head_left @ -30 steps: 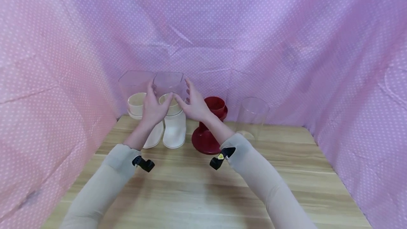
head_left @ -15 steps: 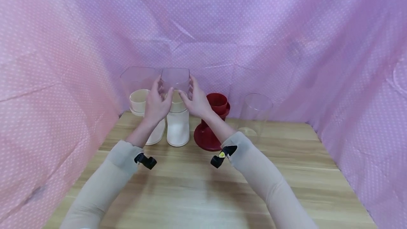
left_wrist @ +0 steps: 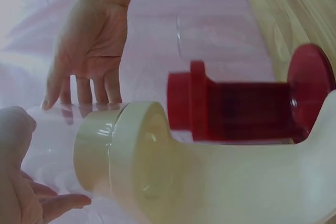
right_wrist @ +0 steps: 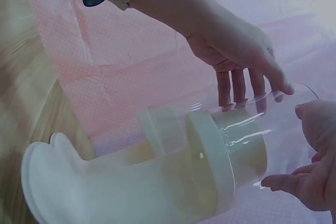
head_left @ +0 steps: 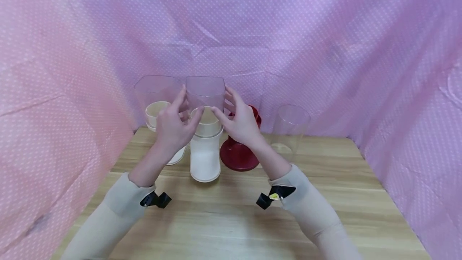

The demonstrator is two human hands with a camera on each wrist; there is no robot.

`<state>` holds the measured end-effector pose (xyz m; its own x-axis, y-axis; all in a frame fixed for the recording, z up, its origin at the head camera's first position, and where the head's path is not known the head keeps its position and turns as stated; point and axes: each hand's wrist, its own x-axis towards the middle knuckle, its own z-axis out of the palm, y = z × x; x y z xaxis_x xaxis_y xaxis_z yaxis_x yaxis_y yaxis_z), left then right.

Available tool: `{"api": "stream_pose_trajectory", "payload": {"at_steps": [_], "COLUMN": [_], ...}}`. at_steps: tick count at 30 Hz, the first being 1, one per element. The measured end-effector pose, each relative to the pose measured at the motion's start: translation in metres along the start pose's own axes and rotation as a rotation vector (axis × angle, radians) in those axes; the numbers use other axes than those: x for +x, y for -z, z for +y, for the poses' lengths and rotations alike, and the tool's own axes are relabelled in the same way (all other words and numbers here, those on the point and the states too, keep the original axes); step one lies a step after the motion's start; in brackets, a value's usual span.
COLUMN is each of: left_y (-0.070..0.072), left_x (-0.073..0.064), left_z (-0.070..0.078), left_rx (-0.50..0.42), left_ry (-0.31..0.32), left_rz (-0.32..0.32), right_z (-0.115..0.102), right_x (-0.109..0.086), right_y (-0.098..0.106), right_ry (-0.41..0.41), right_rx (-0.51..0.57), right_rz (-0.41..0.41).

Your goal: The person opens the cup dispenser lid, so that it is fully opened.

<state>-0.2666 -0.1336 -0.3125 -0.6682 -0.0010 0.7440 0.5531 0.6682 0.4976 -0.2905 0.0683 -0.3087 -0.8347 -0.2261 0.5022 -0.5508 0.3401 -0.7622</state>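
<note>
In the head view my left hand [head_left: 174, 127] and right hand [head_left: 242, 121] hold a clear plastic container [head_left: 205, 87] between them, one on each side. Both thumbs point inward along its near face, and the fingers curve round its sides. A cream collar [right_wrist: 247, 150] shows inside the lower part of the container. Beneath it is a white curved stand [head_left: 205, 159] with a rounded foot, upright over the wooden table [head_left: 223, 216]. The right wrist view shows the left hand's fingertips touching the clear wall.
Left of the held piece stands a similar white stand [head_left: 177, 157] with its own clear container [head_left: 156, 84], partly behind my left hand. To the right is a red stand [head_left: 240, 156] with a round base. A clear cylinder [head_left: 290, 129] stands further right. Pink dotted cloth [head_left: 231, 19] surrounds the table.
Both hands have closed in on the clear container's sides. The container and its white stand have come toward me and slightly right, away from the other white stand.
</note>
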Motion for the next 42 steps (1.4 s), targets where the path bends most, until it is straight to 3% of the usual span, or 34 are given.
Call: {"api": "stream_pose_trajectory", "payload": {"at_steps": [9,14,19,31,37,42], "left_y": [0.006,-0.002,-0.014,-0.037,-0.041,-0.044], "left_x": [-0.019,-0.03,-0.046,-0.075,-0.082,-0.08], "left_z": [0.036,0.052,0.061,0.063,0.061,0.05], "left_rx": [-0.235,-0.322,-0.354,-0.384,-0.439,-0.459], "left_ry": [-0.063,-0.129,-0.193,-0.21,-0.172,-0.192], "left_rz": [-0.088,-0.119,-0.15,-0.215,-0.204,-0.183], "right_z": [-0.026,-0.03,-0.022,0.008,0.012,0.013], "right_x": [-0.039,-0.063,-0.089,-0.139,-0.142,-0.139], "right_y": [0.046,0.068,0.081,0.081,0.081,0.085], "right_ry": [-0.005,0.018,0.048,0.0,0.016,0.047], "right_rx": [-0.092,-0.115,-0.099,-0.072,-0.093,-0.118], "right_rz": [0.047,0.094,0.131,0.202,0.202,0.192]}}
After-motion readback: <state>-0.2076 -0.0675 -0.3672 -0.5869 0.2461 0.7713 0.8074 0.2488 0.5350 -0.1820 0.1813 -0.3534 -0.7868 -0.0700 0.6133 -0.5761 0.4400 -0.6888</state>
